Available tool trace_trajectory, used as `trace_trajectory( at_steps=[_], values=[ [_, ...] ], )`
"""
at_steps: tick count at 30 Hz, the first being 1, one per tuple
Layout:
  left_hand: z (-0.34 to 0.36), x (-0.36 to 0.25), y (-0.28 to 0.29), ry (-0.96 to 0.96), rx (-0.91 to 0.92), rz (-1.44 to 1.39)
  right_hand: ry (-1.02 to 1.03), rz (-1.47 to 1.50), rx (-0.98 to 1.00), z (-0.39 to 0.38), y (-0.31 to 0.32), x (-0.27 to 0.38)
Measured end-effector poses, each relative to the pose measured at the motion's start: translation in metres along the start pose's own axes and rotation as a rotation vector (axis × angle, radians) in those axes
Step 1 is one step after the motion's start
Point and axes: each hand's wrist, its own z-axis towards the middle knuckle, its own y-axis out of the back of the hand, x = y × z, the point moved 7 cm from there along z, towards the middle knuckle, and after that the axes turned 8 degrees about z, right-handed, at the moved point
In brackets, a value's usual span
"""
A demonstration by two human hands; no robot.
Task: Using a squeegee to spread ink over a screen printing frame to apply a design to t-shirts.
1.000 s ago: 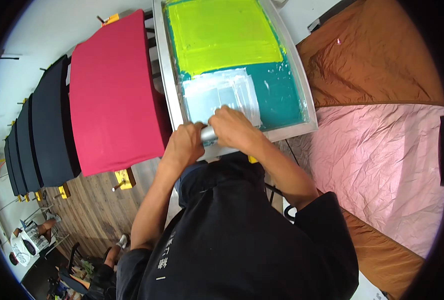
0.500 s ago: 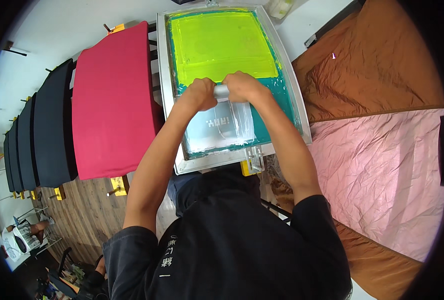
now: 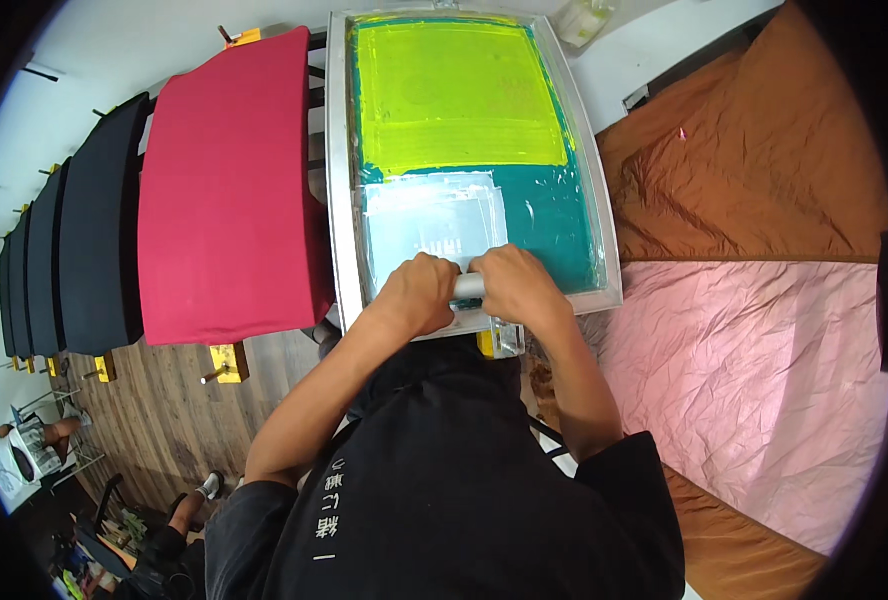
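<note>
A silver-framed printing screen (image 3: 339, 180) lies flat in front of me, its mesh yellow-green at the far end and teal nearer, with a pale rectangular print area (image 3: 434, 225) in the teal part. My left hand (image 3: 419, 293) and my right hand (image 3: 512, 285) sit side by side at the screen's near edge, both closed around the grey handle of a squeegee (image 3: 470, 286). The blade is hidden under my hands.
A red shirt (image 3: 229, 190) is stretched on a board left of the screen, with several dark shirts (image 3: 99, 230) on boards beyond it. Brown fabric (image 3: 754, 150) and pink fabric (image 3: 754, 380) lie to the right. Wooden floor and a seated person (image 3: 39, 440) show lower left.
Both hands pushed the squeegee from the near edge up to the yellow area, then pulled it back toward me to the near edge of the screen.
</note>
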Motion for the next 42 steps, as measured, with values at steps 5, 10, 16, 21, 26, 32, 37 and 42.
trace_trajectory(
  at_steps=[5,10,16,21,26,32,37,42],
  values=[
    [0.006,0.016,0.021,0.010,-0.005,-0.056,0.034,-0.062,0.140,0.017,0.016,0.009],
    [0.022,0.035,0.060,-0.015,-0.316,-0.115,0.036,-0.182,-0.135,0.046,0.043,0.022],
    [-0.031,0.020,0.021,0.009,-0.534,-0.100,0.110,-0.150,-0.305,-0.006,-0.008,0.035],
    [-0.065,0.008,0.014,0.046,-0.414,-0.083,0.079,-0.012,-0.240,-0.032,-0.018,0.048],
    [-0.044,0.006,0.032,0.070,-0.200,-0.095,0.022,-0.030,-0.088,-0.019,0.004,0.037],
    [0.010,0.042,0.051,0.080,-0.374,-0.136,0.028,-0.083,-0.120,0.042,0.031,0.023],
    [-0.015,0.034,0.030,0.071,-0.394,-0.210,0.073,-0.065,-0.263,0.016,0.011,0.027],
    [-0.071,0.000,0.005,0.040,-0.332,-0.169,0.025,-0.017,-0.205,-0.043,-0.019,0.048]
  ],
)
